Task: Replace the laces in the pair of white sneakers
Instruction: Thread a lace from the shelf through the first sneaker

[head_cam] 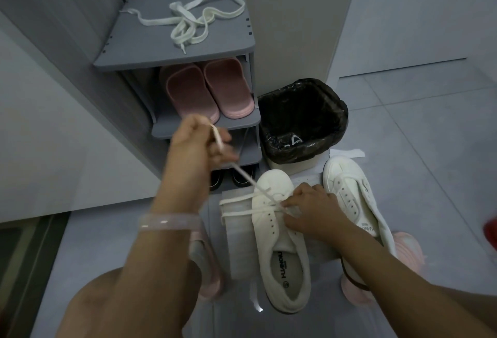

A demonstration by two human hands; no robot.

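Note:
Two white sneakers lie on the floor. The nearer sneaker [279, 243] has a white lace [242, 197] threaded through its lowest eyelets. My left hand [199, 146] is raised above it and grips one end of that lace, pulled taut. On the sneaker's eyelet row rests my right hand [312, 211], pinching the lace there. The other sneaker [352, 197] lies to the right, partly behind my right forearm. A loose pile of white laces [193, 17] sits on top of the grey shoe rack [166, 57].
Pink slippers [209, 90] stand on the rack's middle shelf and dark shoes [228, 179] on the bottom one. A bin with a black liner [304, 119] stands right of the rack. Flat clear packaging [239, 232] lies under the nearer sneaker. My knees and pink slippers fill the foreground.

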